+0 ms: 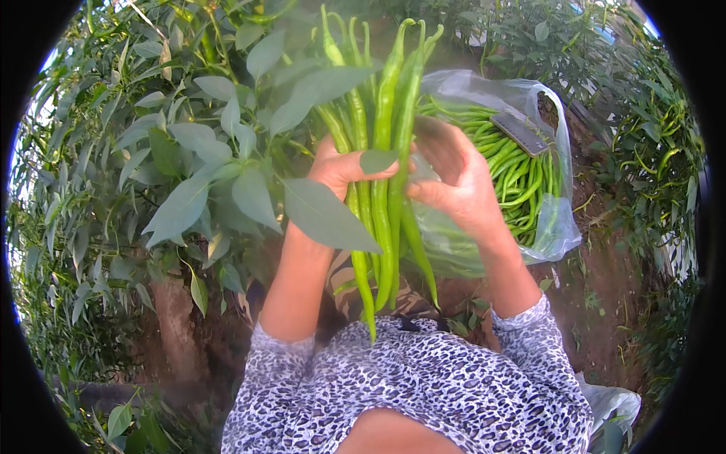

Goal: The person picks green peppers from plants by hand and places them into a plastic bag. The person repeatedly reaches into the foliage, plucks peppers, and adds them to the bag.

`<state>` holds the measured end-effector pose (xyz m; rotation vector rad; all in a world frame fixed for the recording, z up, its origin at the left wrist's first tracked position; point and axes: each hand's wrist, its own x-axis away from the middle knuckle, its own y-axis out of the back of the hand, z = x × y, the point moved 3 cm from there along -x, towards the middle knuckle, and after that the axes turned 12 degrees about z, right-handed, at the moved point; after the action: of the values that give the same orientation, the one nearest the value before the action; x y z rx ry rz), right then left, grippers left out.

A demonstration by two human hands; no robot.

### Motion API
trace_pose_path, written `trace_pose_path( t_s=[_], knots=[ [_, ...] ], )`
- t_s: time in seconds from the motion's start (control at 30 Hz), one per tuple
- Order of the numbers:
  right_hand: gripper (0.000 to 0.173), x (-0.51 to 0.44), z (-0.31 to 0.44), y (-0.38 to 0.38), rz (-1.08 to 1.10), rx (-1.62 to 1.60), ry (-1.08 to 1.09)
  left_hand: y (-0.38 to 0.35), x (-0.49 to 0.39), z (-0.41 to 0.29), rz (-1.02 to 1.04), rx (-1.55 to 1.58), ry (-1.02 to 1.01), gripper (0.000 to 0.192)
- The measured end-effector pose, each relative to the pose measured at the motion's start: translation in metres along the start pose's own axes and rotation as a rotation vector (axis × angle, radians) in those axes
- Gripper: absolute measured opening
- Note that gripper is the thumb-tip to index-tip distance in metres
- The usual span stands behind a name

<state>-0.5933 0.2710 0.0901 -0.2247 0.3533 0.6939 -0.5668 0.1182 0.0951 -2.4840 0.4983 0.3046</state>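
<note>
A bunch of long green chili peppers hangs upright in front of my torso, stems at the top and pointed tips down. My left hand grips it around the middle, the thumb across the front. A pepper leaf covers part of that thumb, and a bigger leaf overlaps my left wrist. On the bunch's right side, my right hand is cupped, thumb tip against or very close to a pepper. Its fingertips are partly hidden behind the peppers, so whether it grips any is unclear.
A clear plastic bag full of green chili peppers sits behind my right hand. A flat grey object lies on those peppers. Dense pepper plants crowd the left, with more plants along the right. Bare soil runs between.
</note>
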Motion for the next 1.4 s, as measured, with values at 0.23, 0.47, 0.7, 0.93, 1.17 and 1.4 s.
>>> trace_pose_path(
  t_s=[0.23, 0.47, 0.7, 0.93, 1.17, 1.4],
  knots=[
    [0.093, 0.022, 0.017, -0.022, 0.049, -0.423, -0.035, -0.052, -0.025, -0.002, 0.211, -0.186, -0.190, 0.051],
    [0.046, 0.033, 0.065, 0.009, -0.055, -0.125, 0.146, -0.101, -0.086, -0.025, 0.422, -1.477, -0.645, 0.064],
    [0.042, -0.005, 0.109, 0.067, -0.369, 0.688, 0.235, -0.113, -0.126, -0.016, 0.303, -0.789, -0.495, 0.071],
    [0.069, -0.029, 0.086, 0.046, -0.642, 1.573, 0.411, -0.101, -0.133, -0.017, 0.158, -0.131, -0.585, 0.038],
    [0.088, -0.049, 0.115, 0.062, -0.121, 0.954, 0.281, -0.087, -0.134, -0.029, 0.296, -0.124, -0.610, 0.038],
    [0.057, -0.068, 0.096, 0.080, -0.147, 0.992, 0.329, -0.080, -0.133, -0.028, 0.361, -0.216, -0.654, 0.040]
  ],
)
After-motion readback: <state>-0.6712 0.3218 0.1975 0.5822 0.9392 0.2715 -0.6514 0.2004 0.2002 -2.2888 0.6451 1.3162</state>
